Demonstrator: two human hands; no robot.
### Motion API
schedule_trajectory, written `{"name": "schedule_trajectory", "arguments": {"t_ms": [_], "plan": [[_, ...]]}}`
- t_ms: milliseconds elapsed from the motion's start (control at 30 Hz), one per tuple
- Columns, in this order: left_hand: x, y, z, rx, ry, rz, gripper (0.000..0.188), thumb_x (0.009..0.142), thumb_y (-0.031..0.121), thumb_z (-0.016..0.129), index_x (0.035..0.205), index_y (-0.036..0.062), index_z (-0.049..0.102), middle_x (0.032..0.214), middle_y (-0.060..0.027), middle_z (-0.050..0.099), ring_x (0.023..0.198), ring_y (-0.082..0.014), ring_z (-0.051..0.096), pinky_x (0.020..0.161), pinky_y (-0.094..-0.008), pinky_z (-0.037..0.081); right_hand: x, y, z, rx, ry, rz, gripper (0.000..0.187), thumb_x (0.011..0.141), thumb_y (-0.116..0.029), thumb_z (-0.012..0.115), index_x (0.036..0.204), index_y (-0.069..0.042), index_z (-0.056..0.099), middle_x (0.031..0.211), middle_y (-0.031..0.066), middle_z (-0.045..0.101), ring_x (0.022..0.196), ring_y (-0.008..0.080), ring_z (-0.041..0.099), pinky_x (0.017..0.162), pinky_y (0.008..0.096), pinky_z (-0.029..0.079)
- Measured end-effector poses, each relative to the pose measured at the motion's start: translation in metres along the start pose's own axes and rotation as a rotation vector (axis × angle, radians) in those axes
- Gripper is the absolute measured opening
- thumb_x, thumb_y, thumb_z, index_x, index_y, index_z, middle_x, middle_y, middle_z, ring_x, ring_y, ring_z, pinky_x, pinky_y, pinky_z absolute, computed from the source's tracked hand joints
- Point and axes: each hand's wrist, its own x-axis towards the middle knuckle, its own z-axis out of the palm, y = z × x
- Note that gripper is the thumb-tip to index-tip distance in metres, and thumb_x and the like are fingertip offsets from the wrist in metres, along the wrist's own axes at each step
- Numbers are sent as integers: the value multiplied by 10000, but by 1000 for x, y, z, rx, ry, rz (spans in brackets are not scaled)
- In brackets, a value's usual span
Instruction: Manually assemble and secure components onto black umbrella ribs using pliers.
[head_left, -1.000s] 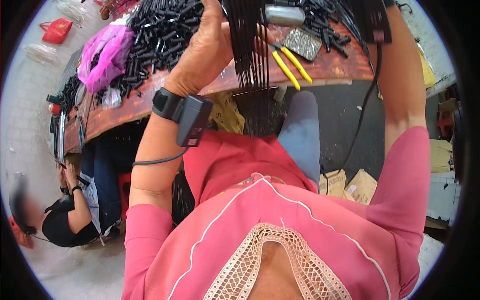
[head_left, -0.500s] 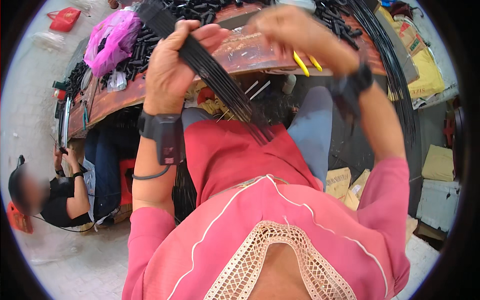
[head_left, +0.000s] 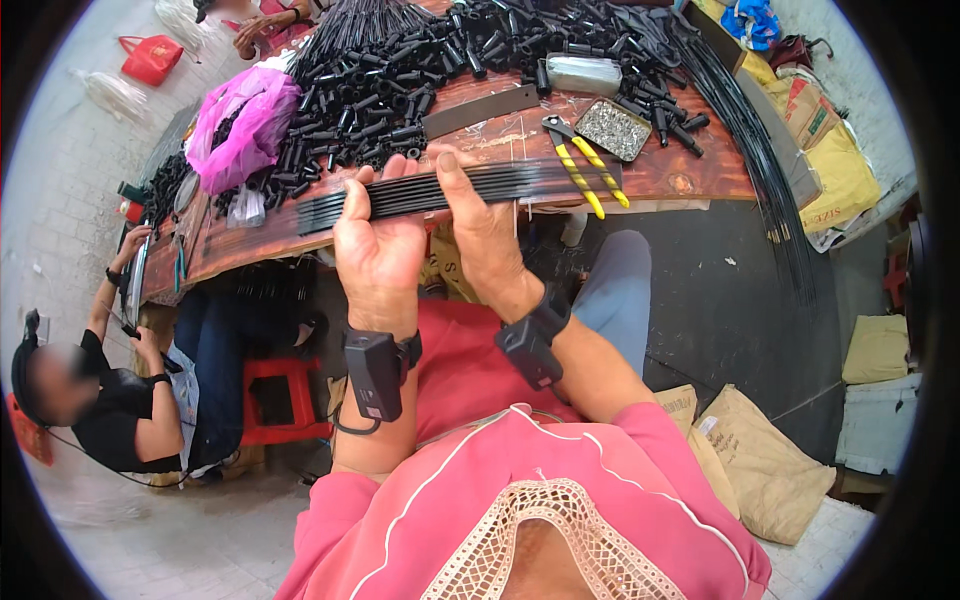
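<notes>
While both hands gripped a flat bundle of thin black rods point(head_left: 440, 192) held level at the near edge of the wooden workbench point(head_left: 690, 170), the left hand point(head_left: 375, 250) was closed around its middle and the right hand point(head_left: 485, 235), at three o'clock of it, pinched the same rods under the thumb. Squaring the bundle seemed the step in hand. Yellow-handled pliers point(head_left: 585, 170) lay at two o'clock, black plastic caps point(head_left: 400, 90) at twelve; next, I judged, came evening the rod ends.

rod bundle point(head_left: 440, 192) in hands, over bench edge point(head_left: 690, 178) | pliers point(head_left: 585, 170) right | bag point(head_left: 245, 120) left
</notes>
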Motion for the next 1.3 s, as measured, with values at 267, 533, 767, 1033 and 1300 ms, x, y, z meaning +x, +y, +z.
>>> {"name": "schedule_trajectory", "arguments": {"t_ms": [267, 533, 767, 1033, 1300], "plan": [[-54, -13, 17, 821, -563, -399, 487, 1004, 363, 484, 1242, -56, 550, 1117, -228, 661, 1073, -346, 642, 953, -422, 505, 88, -114, -89, -1070, -434, -857, 249, 766, -88, 711, 1012, -88, 671, 852, 22, 650, 672, 97, 614, 572, 227, 493], [-21, 34, 28, 943, -417, 88, 328, 1004, 255, 517, 1002, -40, 661, 905, -167, 715, 819, -240, 711, 786, -321, 562, 100, -146, -73, -728, -849, 34, 195, 825, -230, 731, 885, -45, 720, 755, 9, 668, 670, 108, 620, 559, 251, 485], [9, 21, 86, 981, -584, 386, 451, 1035, 283, 421, 1319, -58, 501, 1117, -205, 667, 1104, -267, 632, 1010, -350, 458, 83, -89, -54, -627, -1060, 322, 309, 767, -294, 748, 889, -19, 679, 711, 23, 619, 547, 103, 544, 459, 251, 426], [21, 25, 126, 1323, -771, 52, 454, 1019, 291, 465, 1327, -40, 503, 1072, -186, 685, 1068, -249, 649, 985, -344, 474, 60, -24, -57, -499, -1188, 466, 545, 749, -342, 759, 1136, -1, 585, 853, 92, 636, 808, 194, 607, 713, 343, 498], [-12, 26, 122, 1284, -754, 47, 301, 984, 112, 500, 1219, -51, 593, 991, -172, 702, 940, -233, 693, 851, -321, 551, 48, -37, -51, -329, -1281, 530, 400, 761, -267, 752, 1040, 5, 664, 861, 76, 671, 808, 168, 630, 727, 316, 505]]}}
